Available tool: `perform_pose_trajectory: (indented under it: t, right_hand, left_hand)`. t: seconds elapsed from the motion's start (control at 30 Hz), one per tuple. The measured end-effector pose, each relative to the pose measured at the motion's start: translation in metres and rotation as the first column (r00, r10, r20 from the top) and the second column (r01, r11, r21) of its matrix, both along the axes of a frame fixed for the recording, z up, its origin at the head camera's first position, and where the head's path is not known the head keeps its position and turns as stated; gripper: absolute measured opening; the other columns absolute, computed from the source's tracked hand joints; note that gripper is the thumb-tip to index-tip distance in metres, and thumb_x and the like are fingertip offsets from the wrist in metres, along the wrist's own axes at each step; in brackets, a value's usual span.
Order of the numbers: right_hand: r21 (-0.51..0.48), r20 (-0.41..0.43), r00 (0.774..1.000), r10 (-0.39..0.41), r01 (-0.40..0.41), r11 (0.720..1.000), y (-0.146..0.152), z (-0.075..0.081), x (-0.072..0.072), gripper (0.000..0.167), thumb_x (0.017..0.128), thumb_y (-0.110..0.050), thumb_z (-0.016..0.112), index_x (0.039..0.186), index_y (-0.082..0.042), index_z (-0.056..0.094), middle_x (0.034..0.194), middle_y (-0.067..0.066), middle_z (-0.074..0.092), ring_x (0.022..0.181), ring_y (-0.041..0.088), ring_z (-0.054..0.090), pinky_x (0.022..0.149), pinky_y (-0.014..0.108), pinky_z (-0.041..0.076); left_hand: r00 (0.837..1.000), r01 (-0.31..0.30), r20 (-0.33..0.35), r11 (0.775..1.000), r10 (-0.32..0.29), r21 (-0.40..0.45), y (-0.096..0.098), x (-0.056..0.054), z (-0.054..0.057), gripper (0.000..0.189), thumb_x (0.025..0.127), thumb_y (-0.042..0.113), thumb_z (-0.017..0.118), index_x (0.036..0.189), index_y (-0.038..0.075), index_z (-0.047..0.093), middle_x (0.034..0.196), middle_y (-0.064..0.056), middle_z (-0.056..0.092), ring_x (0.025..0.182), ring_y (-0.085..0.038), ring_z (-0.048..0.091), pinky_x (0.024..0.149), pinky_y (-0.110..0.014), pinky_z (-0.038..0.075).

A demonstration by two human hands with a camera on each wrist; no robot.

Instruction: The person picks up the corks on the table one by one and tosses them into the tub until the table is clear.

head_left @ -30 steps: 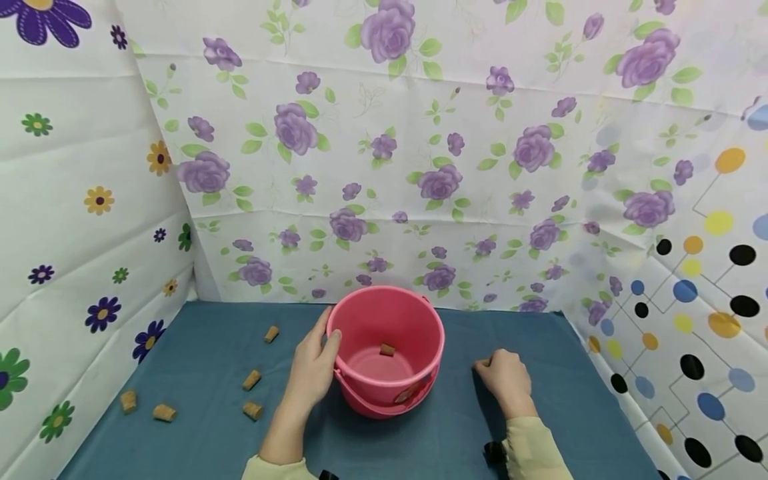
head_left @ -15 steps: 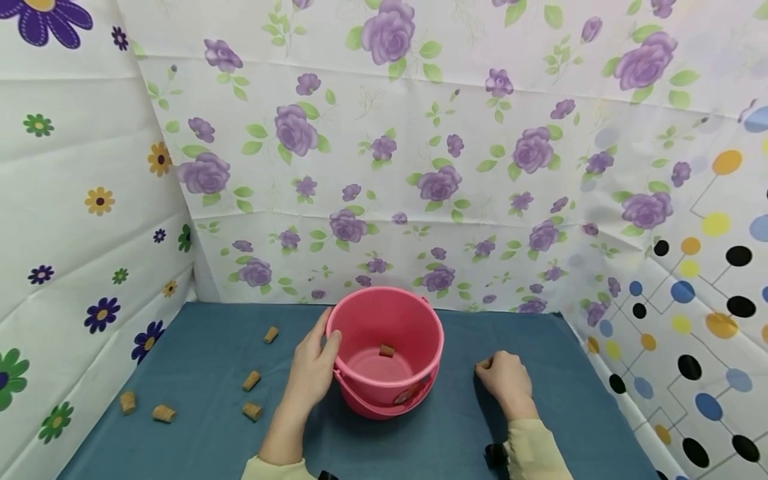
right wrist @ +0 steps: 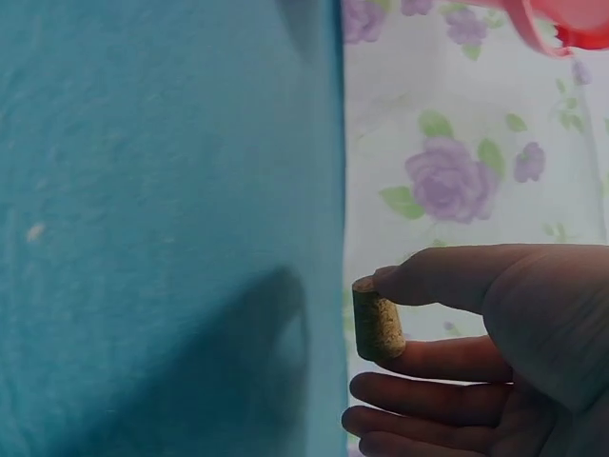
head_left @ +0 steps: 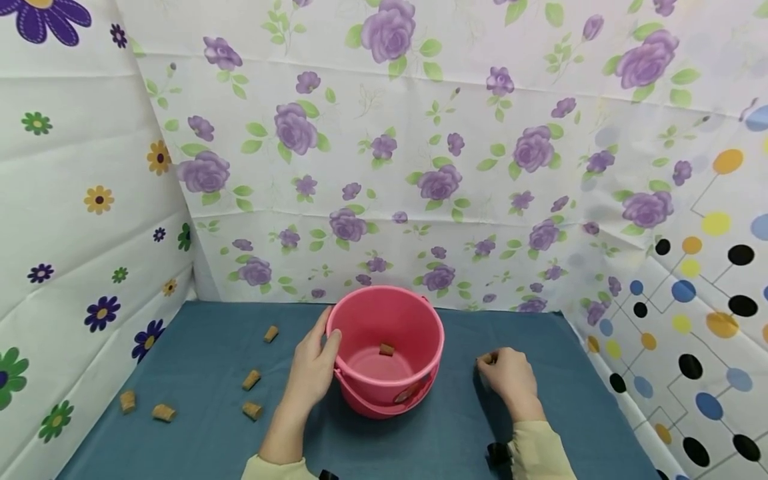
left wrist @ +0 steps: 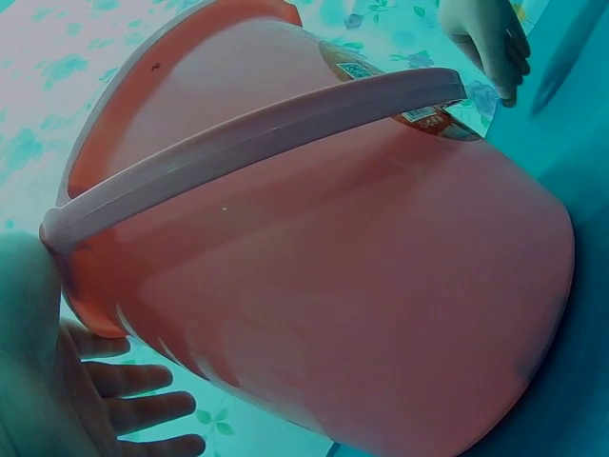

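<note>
Pink plastic dominates my head view: a bucket (head_left: 384, 310) stands on the dark blue cloth (head_left: 444, 443) between the two hands, its mouth tipped toward my camera enough that I can see one cork (head_left: 387, 349) lying on the bottom. From here I read the left hand (head_left: 312, 367) as a brace: the thumb laps the rim and the other fingers lie straight along the outside, which probably keeps the bucket from sliding. That contact looks more like a spread palm than a clasp, and I cannot tell how hard it presses. The handle (left wrist: 257, 138) hangs down at the front, leaving the mouth unobstructed. To the right, well apart from the bucket, the right hand (head_left: 511, 380) pinches a second cork (right wrist: 379, 324) between thumb and index finger, closed only as far as the cork's length, the remaining fingers extended below it. I judge that end-to-end hold suits such a short piece, since its side stays bare. The shadow (right wrist: 228, 362) on the cloth suggests to me that the hand is raised. Five loose corks (head_left: 253, 411) lie scattered beyond the left arm, apart from one another, with no order that I can make out.
</note>
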State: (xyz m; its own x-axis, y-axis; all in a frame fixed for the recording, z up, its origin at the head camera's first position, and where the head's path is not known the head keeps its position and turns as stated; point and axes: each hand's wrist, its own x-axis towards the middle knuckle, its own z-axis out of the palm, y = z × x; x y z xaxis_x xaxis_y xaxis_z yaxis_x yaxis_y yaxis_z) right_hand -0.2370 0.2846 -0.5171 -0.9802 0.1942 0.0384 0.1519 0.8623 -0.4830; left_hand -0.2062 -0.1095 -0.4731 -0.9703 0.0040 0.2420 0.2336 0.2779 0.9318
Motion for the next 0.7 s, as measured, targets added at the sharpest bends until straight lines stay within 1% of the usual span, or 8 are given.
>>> perform_pose_trajectory:
  t: [0.1, 0.2, 0.27, 0.37, 0.47, 0.7]
  right_hand:
    - [-0.012, -0.033, 0.999, -0.001, 0.001, 1.0, -0.001, 0.008, 0.002, 0.023, 0.1, -0.03, 0.073, 0.087, -0.013, 0.08, 0.077, 0.005, 0.072, 0.057, 0.019, 0.057, 0.051, 0.036, 0.042]
    - [-0.013, -0.065, 0.998, -0.001, 0.0, 1.0, -0.002, 0.014, 0.004, 0.025, 0.1, -0.031, 0.074, 0.102, -0.008, 0.084, 0.096, 0.014, 0.078, 0.063, 0.019, 0.062, 0.054, 0.038, 0.048]
    - [-0.015, -0.081, 0.997, -0.005, 0.004, 1.0, -0.003, 0.018, 0.005, 0.029, 0.099, -0.032, 0.075, 0.109, -0.005, 0.083, 0.106, 0.019, 0.078, 0.066, 0.019, 0.065, 0.056, 0.039, 0.051]
    - [-0.018, -0.092, 0.996, -0.01, 0.008, 1.0, -0.006, 0.022, 0.006, 0.03, 0.099, -0.033, 0.075, 0.11, -0.006, 0.083, 0.112, 0.021, 0.077, 0.068, 0.019, 0.067, 0.059, 0.039, 0.053]
    - [-0.031, -0.096, 0.995, -0.012, 0.009, 0.999, -0.008, 0.025, 0.009, 0.027, 0.1, -0.034, 0.075, 0.11, -0.01, 0.084, 0.116, 0.021, 0.077, 0.068, 0.019, 0.067, 0.06, 0.039, 0.052]
    - [-0.029, -0.138, 0.99, -0.01, 0.006, 1.0, -0.014, 0.034, 0.014, 0.028, 0.1, -0.036, 0.075, 0.112, -0.012, 0.084, 0.122, 0.024, 0.075, 0.07, 0.019, 0.068, 0.064, 0.041, 0.055]
  left_hand:
    - [1.0, 0.0, -0.006, 1.0, 0.0, -0.002, 0.001, 0.0, 0.001, 0.063, 0.114, 0.027, 0.053, 0.17, 0.008, 0.029, 0.171, -0.017, 0.035, 0.156, -0.039, 0.034, 0.109, -0.06, 0.048]
    - [1.0, -0.001, -0.005, 1.0, 0.001, -0.003, 0.001, 0.0, 0.001, 0.064, 0.114, 0.027, 0.053, 0.17, 0.008, 0.029, 0.171, -0.017, 0.035, 0.156, -0.039, 0.035, 0.109, -0.059, 0.048]
    - [1.0, -0.001, -0.004, 1.0, 0.001, -0.002, 0.001, -0.001, 0.001, 0.064, 0.114, 0.028, 0.052, 0.17, 0.009, 0.029, 0.171, -0.017, 0.035, 0.156, -0.039, 0.035, 0.109, -0.059, 0.048]
    - [1.0, -0.001, -0.003, 1.0, 0.001, -0.002, 0.001, -0.001, 0.001, 0.064, 0.114, 0.03, 0.052, 0.17, 0.009, 0.029, 0.171, -0.017, 0.035, 0.156, -0.039, 0.035, 0.109, -0.059, 0.048]
    - [1.0, -0.003, -0.003, 1.0, 0.003, -0.002, 0.001, 0.0, 0.001, 0.064, 0.114, 0.03, 0.052, 0.17, 0.008, 0.029, 0.171, -0.017, 0.035, 0.156, -0.039, 0.036, 0.109, -0.059, 0.048]
    - [1.0, -0.002, 0.001, 1.0, 0.002, 0.006, 0.001, 0.001, 0.001, 0.063, 0.114, 0.026, 0.053, 0.17, 0.007, 0.029, 0.171, -0.017, 0.035, 0.156, -0.039, 0.035, 0.107, -0.059, 0.049]
